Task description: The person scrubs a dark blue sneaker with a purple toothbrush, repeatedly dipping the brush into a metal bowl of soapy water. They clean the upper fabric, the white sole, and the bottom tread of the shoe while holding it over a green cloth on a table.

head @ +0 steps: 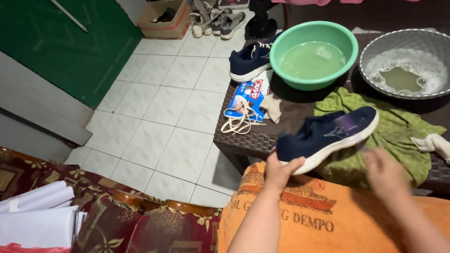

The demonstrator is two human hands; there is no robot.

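From the head view I am watching the left hand (283, 172) pinching the heel of the navy shoe (326, 134) over the green cloth (402, 127) while the blurred right hand (385, 172), grip unreadable, is hovering under its sole, so I am judging that a wet heel could be slipping free.

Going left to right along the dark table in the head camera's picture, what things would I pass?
White shoelaces → second navy shoe at the far edge → green basin of cloudy water → navy shoe held at its heel by the left hand → grey basin with suds → white rag.
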